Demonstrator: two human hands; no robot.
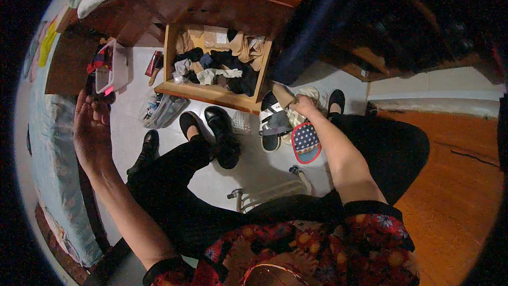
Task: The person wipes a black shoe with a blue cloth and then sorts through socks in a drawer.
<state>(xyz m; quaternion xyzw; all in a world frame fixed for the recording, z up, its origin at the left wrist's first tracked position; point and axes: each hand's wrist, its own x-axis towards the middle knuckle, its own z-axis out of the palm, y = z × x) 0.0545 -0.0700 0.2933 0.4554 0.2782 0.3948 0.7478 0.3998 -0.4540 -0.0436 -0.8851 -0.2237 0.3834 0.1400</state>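
My right hand [306, 106] pinches a beige piece of fabric [282, 95], perhaps a sock. It hangs over the white-and-black sandals [271, 143] and a spotted slipper with a red edge [306, 141]. My left hand [92, 121] is raised at the left, fingers loosely bent and apart, with nothing visible in it. Ahead, a pulled-out wooden drawer [206, 90] holds a jumble of dark, white and beige socks [216, 73]. Folded beige pieces [242, 47] and a clear packet [215, 37] lie at its back.
Beyond my left hand stands a white plastic bin [119, 67] with red cloth. A clear plastic bag [168, 107], a brush [154, 76] and black shoes [222, 135] lie on the tiled floor. A bed [59, 159] borders the left; dark clothes hang at upper right.
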